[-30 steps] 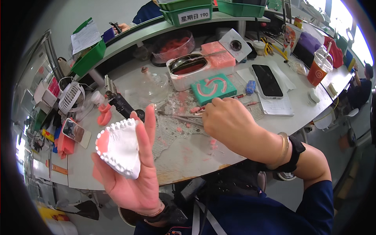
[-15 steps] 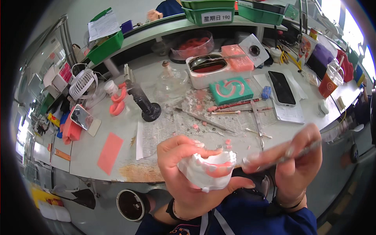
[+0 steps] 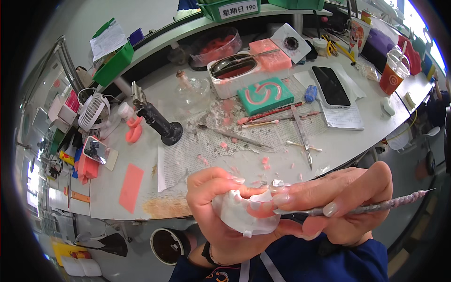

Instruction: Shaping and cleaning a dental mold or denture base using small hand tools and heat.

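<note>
My left hand [image 3: 211, 197] is wrapped round a white plaster dental model [image 3: 244, 218], thumb and fingers on both sides of it. Pink wax [image 3: 260, 209] with pale teeth covers part of the model's front rim. In my right hand [image 3: 347, 202] is a slim metal wax carver [image 3: 371, 208], its handle crusted with pinkish wax and pointing out to the right. The carver's working end meets the right part of the pink wax, where my right fingertips also rest on the model's edge. Those fingertips partly hide the model's right side.
On the newspaper [image 3: 183, 155] lie a metal knife [image 3: 235, 136], cotton swabs and wax crumbs. A black torch [image 3: 159, 122] stands left of a glass spirit lamp [image 3: 191, 91]. Behind are a green wax block [image 3: 265, 96] and a phone [image 3: 331, 87]. A bin [image 3: 167, 246] stands below the table edge.
My right hand has come left to the model, bringing the carver's end from apart to against the pink wax. The view has shifted slightly; my left hand keeps its hold.
</note>
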`<state>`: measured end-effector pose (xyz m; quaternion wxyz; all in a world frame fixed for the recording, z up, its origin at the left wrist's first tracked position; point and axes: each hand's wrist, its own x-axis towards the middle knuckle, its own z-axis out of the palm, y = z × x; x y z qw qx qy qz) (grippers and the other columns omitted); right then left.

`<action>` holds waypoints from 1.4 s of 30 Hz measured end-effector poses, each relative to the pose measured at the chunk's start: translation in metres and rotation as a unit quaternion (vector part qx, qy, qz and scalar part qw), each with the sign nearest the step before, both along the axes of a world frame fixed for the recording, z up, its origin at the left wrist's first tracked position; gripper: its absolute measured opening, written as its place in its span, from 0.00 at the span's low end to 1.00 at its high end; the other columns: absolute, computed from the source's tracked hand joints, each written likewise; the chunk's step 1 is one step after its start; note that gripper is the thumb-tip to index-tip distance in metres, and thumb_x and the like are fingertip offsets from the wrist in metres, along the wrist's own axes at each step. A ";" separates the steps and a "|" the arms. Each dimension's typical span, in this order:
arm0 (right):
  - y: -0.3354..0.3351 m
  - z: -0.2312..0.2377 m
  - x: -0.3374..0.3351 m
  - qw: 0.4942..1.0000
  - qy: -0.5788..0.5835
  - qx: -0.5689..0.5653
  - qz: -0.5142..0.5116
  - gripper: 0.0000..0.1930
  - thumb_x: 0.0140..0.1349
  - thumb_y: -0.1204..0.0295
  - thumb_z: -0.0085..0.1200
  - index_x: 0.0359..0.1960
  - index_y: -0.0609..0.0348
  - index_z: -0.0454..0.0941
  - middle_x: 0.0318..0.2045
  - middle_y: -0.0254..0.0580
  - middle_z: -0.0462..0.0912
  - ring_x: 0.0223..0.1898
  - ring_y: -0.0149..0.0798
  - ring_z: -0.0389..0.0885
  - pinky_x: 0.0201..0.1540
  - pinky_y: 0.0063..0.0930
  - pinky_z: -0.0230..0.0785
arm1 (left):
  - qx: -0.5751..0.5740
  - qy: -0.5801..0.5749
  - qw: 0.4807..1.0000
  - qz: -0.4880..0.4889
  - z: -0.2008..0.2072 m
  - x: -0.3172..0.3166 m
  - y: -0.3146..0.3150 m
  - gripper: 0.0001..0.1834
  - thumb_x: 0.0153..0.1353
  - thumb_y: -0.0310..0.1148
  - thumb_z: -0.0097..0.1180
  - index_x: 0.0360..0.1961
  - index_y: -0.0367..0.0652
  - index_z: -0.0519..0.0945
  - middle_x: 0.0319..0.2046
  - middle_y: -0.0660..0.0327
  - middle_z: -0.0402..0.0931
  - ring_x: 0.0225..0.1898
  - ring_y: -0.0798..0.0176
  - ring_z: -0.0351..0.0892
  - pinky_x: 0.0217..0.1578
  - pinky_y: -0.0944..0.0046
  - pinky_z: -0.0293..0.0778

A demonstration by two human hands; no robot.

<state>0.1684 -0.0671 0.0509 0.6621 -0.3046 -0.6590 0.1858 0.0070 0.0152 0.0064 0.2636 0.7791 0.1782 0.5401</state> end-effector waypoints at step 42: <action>0.017 0.012 -0.022 0.991 -0.036 -0.081 -0.100 0.12 0.52 0.81 0.68 0.28 0.68 0.73 0.39 0.51 0.86 0.34 0.28 0.87 0.32 0.03 0.73 | -0.010 -0.005 1.000 0.011 -0.008 -0.001 0.000 0.51 0.26 0.46 0.85 0.50 0.42 0.65 0.43 0.56 0.62 0.39 0.62 0.70 0.34 0.65 0.70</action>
